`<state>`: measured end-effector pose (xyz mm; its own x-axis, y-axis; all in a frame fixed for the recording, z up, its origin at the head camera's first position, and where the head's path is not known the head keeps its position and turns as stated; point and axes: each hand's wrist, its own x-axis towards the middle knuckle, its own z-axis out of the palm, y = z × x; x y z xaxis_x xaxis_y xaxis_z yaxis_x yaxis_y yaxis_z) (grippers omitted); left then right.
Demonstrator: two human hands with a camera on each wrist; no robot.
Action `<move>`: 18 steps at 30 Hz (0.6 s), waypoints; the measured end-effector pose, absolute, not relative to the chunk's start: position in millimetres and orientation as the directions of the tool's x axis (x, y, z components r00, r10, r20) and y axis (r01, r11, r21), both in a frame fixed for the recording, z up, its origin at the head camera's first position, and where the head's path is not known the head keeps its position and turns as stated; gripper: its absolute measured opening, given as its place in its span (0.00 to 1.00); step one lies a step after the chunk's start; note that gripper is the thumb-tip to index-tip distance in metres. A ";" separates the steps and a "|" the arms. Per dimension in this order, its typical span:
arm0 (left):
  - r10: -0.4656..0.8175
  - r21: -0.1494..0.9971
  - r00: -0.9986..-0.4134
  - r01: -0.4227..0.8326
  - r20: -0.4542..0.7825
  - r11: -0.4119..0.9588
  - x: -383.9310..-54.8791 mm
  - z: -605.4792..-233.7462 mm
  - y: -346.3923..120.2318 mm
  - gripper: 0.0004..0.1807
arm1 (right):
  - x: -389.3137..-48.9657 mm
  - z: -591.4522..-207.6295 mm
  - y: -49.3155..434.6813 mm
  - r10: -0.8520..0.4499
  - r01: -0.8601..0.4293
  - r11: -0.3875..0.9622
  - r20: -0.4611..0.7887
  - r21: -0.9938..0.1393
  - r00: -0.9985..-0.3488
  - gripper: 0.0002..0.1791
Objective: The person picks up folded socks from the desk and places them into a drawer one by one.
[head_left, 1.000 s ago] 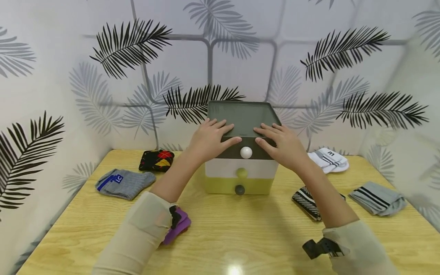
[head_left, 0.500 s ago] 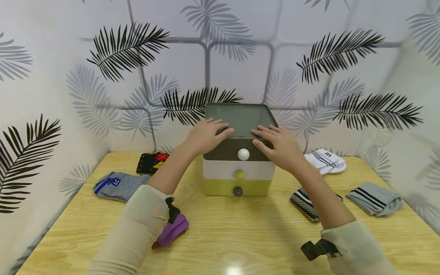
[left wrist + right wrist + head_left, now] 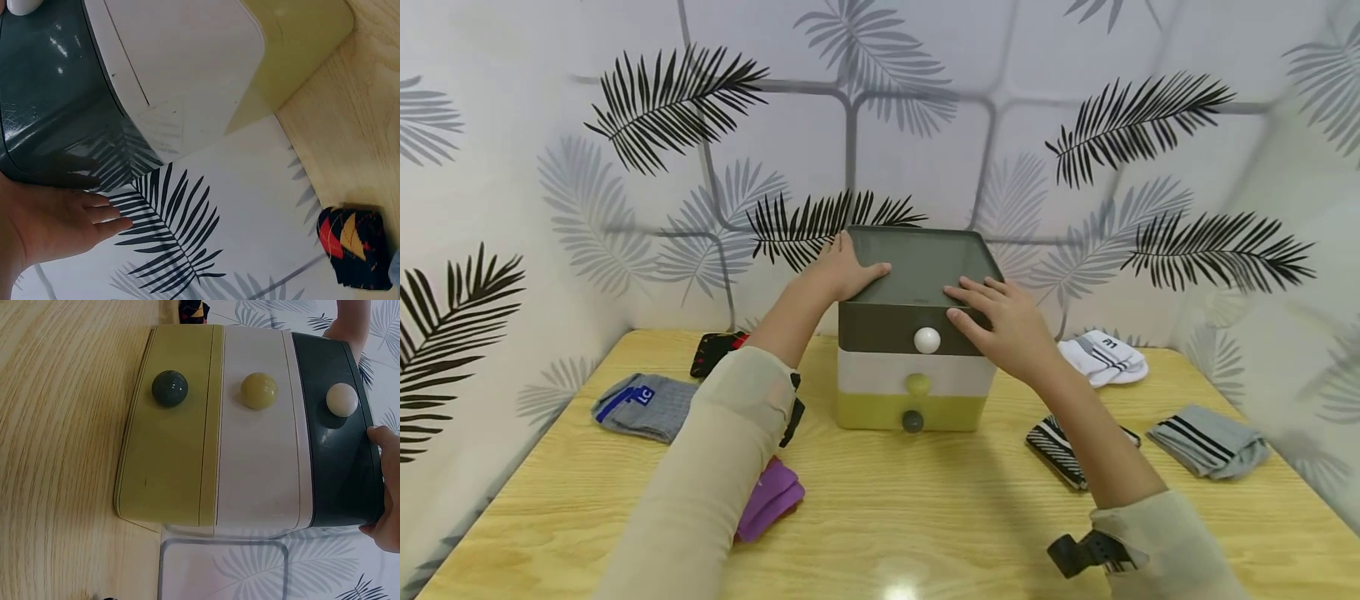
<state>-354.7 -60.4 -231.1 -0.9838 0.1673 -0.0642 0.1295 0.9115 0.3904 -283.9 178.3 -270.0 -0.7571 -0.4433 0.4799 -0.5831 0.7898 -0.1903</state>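
A small three-tier drawer box (image 3: 880, 329) stands at the back middle of the table, dark green on top, white in the middle, yellow-green below. Each tier has a round front knob; the top one is a white knob (image 3: 927, 340). My left hand (image 3: 838, 268) is at the box's upper left edge, thumb over the top. In the left wrist view its straight fingers (image 3: 103, 212) lie along the dark tier's side. My right hand (image 3: 1007, 321) rests on the top's right front corner; the right wrist view shows its thumb (image 3: 381, 436) at the front edge.
Folded socks lie at both sides: a grey sock (image 3: 655, 408), a dark argyle sock (image 3: 709, 352) and a purple sock (image 3: 771, 500) left; a white sock (image 3: 1105, 358), a black-and-white striped sock (image 3: 1056, 450) and a grey striped sock (image 3: 1213, 442) right. A leaf-patterned wall (image 3: 925, 158) stands behind.
My left hand has slid from the top's front left part to its left edge, moving left and back. My right hand stays on the right corner. The box and socks have stayed put.
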 end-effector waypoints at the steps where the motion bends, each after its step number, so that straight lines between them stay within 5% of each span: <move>1: 0.160 0.391 -0.985 0.124 -0.060 0.912 -354.5 -232.1 -61.4 0.49 | -283.4 -270.3 177.1 -0.442 -0.584 0.789 0.483 -0.191 -0.756 0.23; 10: 0.078 0.402 -0.995 0.048 -0.057 0.914 -353.3 -234.9 -61.0 0.50 | -277.2 -273.6 171.3 -0.401 -0.578 0.783 0.526 -0.228 -0.750 0.23; 14: 0.066 0.388 -0.994 0.027 -0.088 0.921 -350.9 -233.9 -59.7 0.50 | -261.9 -274.2 167.6 -0.290 -0.599 0.693 0.606 -0.401 -0.741 0.19; 18: 0.053 0.376 -0.993 0.010 -0.104 0.926 -348.1 -231.3 -58.0 0.49 | -241.9 -272.0 161.1 -0.144 -0.615 0.421 0.620 -0.667 -0.771 0.16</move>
<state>-348.1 -58.0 -231.3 -0.9931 0.0530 -0.1043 0.0099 0.9264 0.3764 -241.9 161.1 -272.0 -0.7710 -0.1441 0.6203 -0.6150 0.4211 -0.6666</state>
